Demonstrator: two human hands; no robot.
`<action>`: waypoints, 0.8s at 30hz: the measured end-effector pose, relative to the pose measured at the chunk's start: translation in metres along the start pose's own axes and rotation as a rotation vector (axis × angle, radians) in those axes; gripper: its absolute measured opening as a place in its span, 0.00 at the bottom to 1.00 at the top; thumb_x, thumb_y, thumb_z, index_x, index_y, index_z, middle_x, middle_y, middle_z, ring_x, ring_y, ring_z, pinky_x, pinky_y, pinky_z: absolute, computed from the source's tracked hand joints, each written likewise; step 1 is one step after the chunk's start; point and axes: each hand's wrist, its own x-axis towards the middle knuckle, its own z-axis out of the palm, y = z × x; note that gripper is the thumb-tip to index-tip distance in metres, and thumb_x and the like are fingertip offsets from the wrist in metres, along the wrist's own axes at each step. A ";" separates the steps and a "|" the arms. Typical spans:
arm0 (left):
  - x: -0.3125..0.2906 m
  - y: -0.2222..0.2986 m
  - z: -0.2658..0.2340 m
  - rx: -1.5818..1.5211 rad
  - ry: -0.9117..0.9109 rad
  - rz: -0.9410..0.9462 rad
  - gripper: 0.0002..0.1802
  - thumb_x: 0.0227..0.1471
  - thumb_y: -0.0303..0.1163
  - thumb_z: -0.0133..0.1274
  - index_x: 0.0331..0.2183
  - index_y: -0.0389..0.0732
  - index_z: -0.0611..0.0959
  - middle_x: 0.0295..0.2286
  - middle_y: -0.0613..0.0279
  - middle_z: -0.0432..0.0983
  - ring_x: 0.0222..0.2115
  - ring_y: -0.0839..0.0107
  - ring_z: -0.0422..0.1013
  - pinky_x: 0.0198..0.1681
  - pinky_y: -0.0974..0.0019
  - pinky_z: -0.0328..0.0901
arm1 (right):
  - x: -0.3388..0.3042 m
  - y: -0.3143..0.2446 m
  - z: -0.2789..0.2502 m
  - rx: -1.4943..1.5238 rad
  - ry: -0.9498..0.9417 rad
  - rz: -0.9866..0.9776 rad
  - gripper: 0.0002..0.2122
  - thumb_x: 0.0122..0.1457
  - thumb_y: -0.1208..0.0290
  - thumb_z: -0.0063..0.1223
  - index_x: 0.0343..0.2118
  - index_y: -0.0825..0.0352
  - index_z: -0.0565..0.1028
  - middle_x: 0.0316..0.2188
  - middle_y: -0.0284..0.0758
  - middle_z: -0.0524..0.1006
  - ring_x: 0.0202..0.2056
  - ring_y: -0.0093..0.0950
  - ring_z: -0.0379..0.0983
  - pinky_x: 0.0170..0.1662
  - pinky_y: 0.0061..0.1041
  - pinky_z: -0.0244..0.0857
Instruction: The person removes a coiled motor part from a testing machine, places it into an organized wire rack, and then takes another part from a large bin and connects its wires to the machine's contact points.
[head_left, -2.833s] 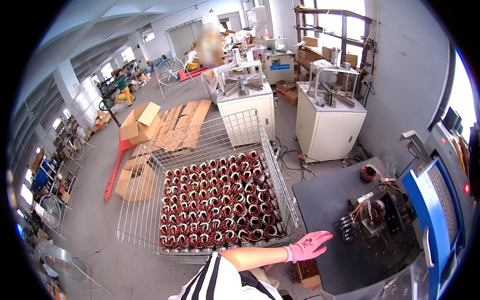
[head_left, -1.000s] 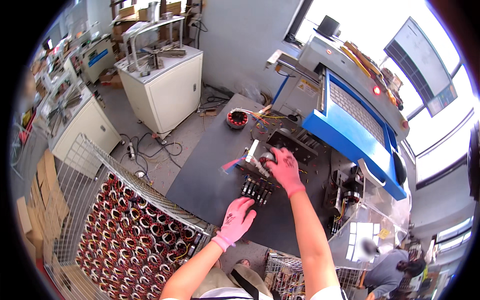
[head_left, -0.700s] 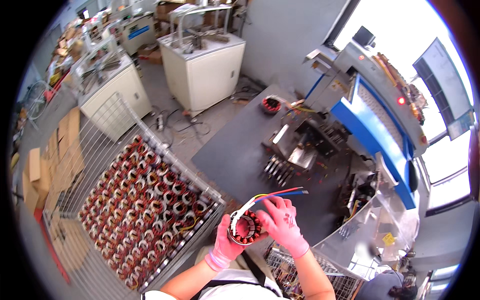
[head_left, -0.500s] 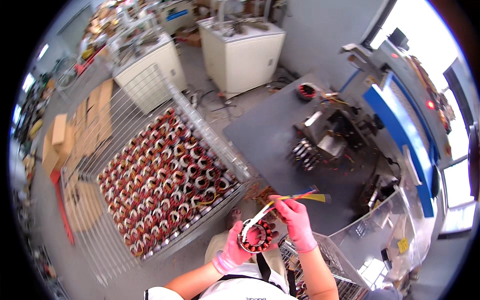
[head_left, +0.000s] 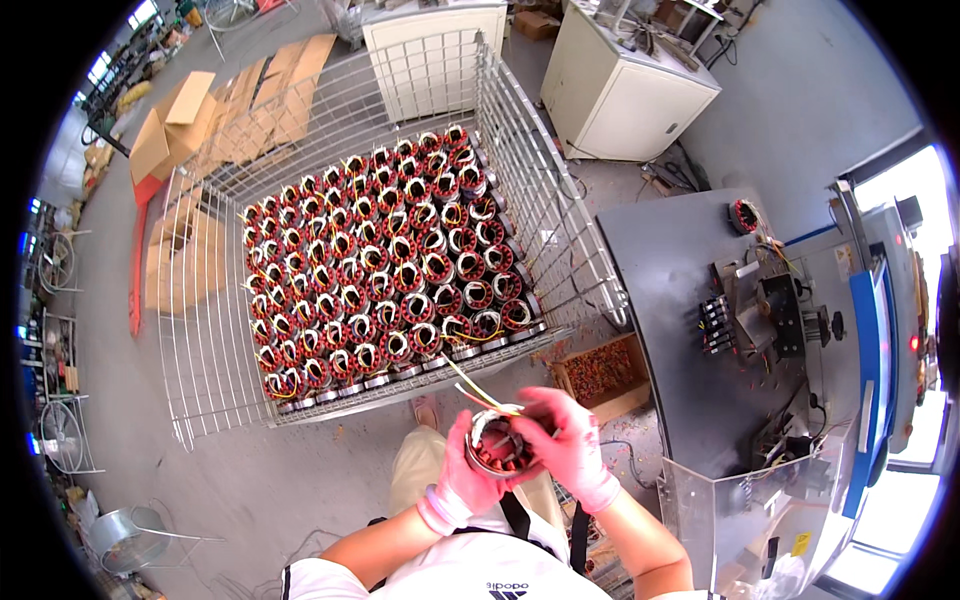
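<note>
A ring-shaped motor stator (head_left: 488, 464) with red copper windings is held in front of my body. My left hand (head_left: 462, 487), in a pink glove, is closed round its left and lower side. My right hand (head_left: 566, 447), gloved alike, is closed at the ring's upper right, with its fingers on the stator and the root of its leads. A white sleeve is curled inside the ring. Loose yellow and white lead wires (head_left: 470, 384) stick out past the top, away from me. The right fingertips are partly hidden.
Ahead, a wire cage (head_left: 545, 150) holds many similar stators (head_left: 380, 270) in rows. To the right stands a dark workbench (head_left: 650, 290) with a fixture (head_left: 765, 315) and another stator (head_left: 743, 216). A carton of scraps (head_left: 605, 375) lies between them. A clear plastic guard (head_left: 720, 500) stands near right.
My view has swung right, so the cage sits more centrally. My right hand has gone from the outstretched leads to the stator's edge; the leads now point up and left.
</note>
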 end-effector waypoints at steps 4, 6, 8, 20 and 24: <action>-0.006 0.057 -0.023 -0.183 0.069 -0.041 0.37 0.51 0.70 0.38 0.45 0.49 0.78 0.43 0.61 0.75 0.45 0.62 0.70 0.48 0.52 0.64 | 0.033 -0.007 0.054 -0.467 -0.236 -0.170 0.07 0.53 0.66 0.57 0.32 0.62 0.78 0.26 0.36 0.74 0.30 0.37 0.74 0.34 0.33 0.68; -0.005 0.080 -0.054 -0.225 -0.031 -0.040 0.37 0.51 0.68 0.40 0.48 0.48 0.76 0.45 0.60 0.74 0.47 0.61 0.70 0.54 0.49 0.62 | 0.061 -0.024 0.073 -0.313 -0.396 0.032 0.08 0.55 0.64 0.55 0.30 0.63 0.79 0.26 0.36 0.74 0.31 0.37 0.74 0.34 0.32 0.69; 0.000 0.099 -0.070 -0.181 -0.002 -0.013 0.36 0.52 0.66 0.41 0.48 0.46 0.76 0.46 0.58 0.74 0.47 0.60 0.70 0.54 0.48 0.62 | 0.084 -0.020 0.083 -0.222 -0.603 0.142 0.13 0.57 0.59 0.52 0.31 0.65 0.79 0.27 0.38 0.74 0.31 0.37 0.75 0.34 0.31 0.69; 0.025 0.146 -0.209 -0.048 0.312 0.209 0.27 0.63 0.53 0.35 0.55 0.46 0.66 0.50 0.63 0.67 0.51 0.67 0.64 0.57 0.52 0.58 | 0.176 0.177 0.174 -0.514 -0.618 0.024 0.14 0.52 0.64 0.58 0.40 0.65 0.76 0.39 0.38 0.74 0.40 0.38 0.73 0.44 0.34 0.68; -0.002 0.117 -0.277 -0.013 0.517 0.128 0.28 0.62 0.53 0.39 0.58 0.49 0.63 0.51 0.64 0.65 0.52 0.69 0.62 0.58 0.52 0.58 | 0.233 0.309 0.188 -0.777 -0.347 -0.217 0.13 0.52 0.67 0.56 0.41 0.61 0.75 0.40 0.32 0.74 0.41 0.34 0.72 0.42 0.33 0.69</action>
